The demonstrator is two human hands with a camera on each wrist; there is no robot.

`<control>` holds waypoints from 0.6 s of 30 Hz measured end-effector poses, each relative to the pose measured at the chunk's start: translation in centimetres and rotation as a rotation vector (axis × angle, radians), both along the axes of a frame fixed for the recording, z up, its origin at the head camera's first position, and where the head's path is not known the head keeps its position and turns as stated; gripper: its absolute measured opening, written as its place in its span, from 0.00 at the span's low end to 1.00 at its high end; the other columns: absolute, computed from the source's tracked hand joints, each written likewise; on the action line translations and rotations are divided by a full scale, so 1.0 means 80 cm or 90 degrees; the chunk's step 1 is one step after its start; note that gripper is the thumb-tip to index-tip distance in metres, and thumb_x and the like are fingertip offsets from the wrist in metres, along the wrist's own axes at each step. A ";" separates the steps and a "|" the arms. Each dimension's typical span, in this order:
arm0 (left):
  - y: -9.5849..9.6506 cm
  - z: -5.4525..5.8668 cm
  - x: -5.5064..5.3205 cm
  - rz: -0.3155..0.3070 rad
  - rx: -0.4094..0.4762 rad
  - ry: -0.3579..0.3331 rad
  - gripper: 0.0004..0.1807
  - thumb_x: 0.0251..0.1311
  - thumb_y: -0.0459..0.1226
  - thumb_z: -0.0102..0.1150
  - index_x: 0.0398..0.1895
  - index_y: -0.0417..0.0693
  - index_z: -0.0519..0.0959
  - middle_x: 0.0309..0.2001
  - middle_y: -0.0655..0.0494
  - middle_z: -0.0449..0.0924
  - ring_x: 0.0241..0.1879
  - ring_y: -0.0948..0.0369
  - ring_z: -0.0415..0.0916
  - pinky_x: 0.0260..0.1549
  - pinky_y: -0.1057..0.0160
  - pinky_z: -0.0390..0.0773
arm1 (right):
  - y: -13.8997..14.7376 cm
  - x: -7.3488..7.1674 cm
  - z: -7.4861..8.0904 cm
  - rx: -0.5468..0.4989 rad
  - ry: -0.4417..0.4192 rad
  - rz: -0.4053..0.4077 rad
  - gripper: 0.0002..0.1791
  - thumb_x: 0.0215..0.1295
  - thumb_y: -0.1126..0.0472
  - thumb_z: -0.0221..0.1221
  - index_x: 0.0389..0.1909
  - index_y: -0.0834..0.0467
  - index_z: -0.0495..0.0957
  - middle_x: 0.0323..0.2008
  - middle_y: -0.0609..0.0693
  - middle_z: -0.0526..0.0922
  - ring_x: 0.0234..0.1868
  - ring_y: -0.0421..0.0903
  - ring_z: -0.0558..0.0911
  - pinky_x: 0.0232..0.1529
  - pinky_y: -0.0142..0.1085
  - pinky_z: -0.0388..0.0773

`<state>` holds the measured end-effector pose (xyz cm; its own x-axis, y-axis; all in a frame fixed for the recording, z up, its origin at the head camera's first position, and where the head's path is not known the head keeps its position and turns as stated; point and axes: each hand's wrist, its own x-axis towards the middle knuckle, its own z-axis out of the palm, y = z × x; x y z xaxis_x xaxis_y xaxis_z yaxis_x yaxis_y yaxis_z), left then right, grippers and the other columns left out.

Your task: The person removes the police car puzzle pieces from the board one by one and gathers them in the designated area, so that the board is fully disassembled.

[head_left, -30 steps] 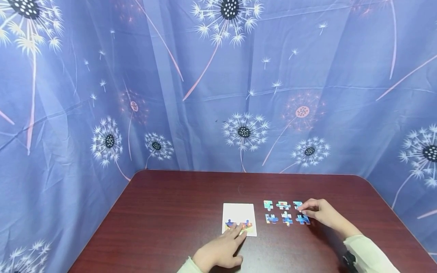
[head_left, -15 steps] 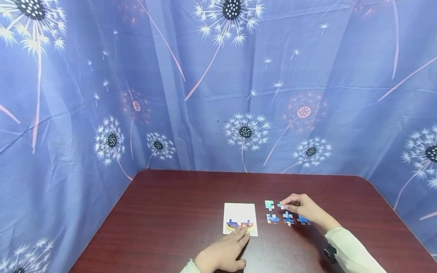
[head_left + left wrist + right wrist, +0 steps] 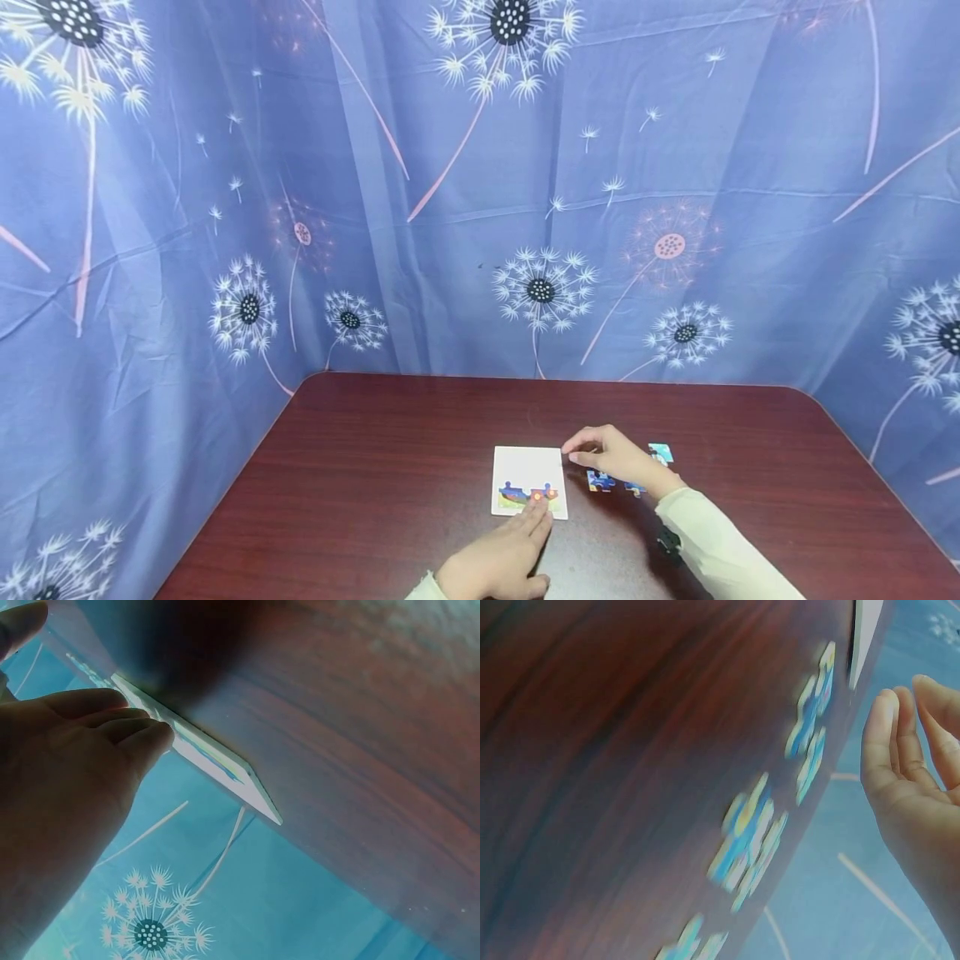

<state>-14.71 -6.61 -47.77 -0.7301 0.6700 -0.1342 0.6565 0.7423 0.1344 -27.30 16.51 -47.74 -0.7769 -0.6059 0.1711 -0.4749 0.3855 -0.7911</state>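
Flat fingers of my left hand (image 3: 498, 554) rest on the lower edge of a white puzzle board (image 3: 528, 467). Joined, colourful puzzle pieces (image 3: 512, 498) lie along that board's bottom strip. My right hand (image 3: 618, 457) hovers beside the board's upper right corner, its fingers loosely bent with nothing between them. In the right wrist view, loose jigsaw pieces (image 3: 742, 832) lie in pairs on the table, apart from the right hand. From the head, this hand covers some of them; a light blue piece (image 3: 660, 452) and a dark blue piece (image 3: 600, 482) still show.
The dark red wooden table (image 3: 375, 467) has rounded far corners. Blue curtains (image 3: 450, 292) printed with dandelions hang behind it and along both sides. A small black device (image 3: 669, 542) sits at the right sleeve's cuff.
My right hand has travelled left over the upper row of loose pieces, from its right end to beside the board. The left hand stays on the board, its fingers shifted slightly right.
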 end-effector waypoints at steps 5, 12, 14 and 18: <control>0.000 -0.001 -0.001 0.010 0.004 -0.014 0.40 0.58 0.51 0.56 0.69 0.38 0.63 0.72 0.46 0.57 0.73 0.57 0.50 0.67 0.65 0.56 | -0.022 0.003 -0.001 -0.005 -0.024 0.026 0.10 0.66 0.68 0.57 0.43 0.69 0.81 0.40 0.62 0.83 0.37 0.48 0.81 0.37 0.31 0.78; -0.001 -0.002 -0.003 0.008 0.008 -0.024 0.39 0.59 0.50 0.56 0.69 0.37 0.63 0.72 0.46 0.57 0.73 0.58 0.49 0.67 0.66 0.57 | -0.047 0.004 -0.006 0.001 -0.052 0.059 0.10 0.66 0.68 0.57 0.45 0.67 0.81 0.41 0.60 0.83 0.39 0.46 0.81 0.39 0.31 0.78; -0.002 -0.001 -0.003 0.001 0.009 -0.028 0.39 0.59 0.50 0.56 0.69 0.37 0.63 0.72 0.46 0.57 0.73 0.58 0.49 0.67 0.66 0.57 | -0.054 0.004 -0.009 0.002 -0.056 0.072 0.11 0.65 0.68 0.58 0.45 0.67 0.81 0.41 0.60 0.83 0.39 0.45 0.81 0.39 0.30 0.77; -0.004 0.001 -0.003 -0.011 0.010 -0.029 0.38 0.60 0.49 0.56 0.69 0.35 0.63 0.72 0.45 0.58 0.73 0.58 0.50 0.67 0.66 0.57 | -0.067 0.004 -0.015 -0.007 -0.041 0.103 0.10 0.64 0.69 0.59 0.45 0.68 0.81 0.38 0.59 0.83 0.37 0.42 0.80 0.38 0.31 0.78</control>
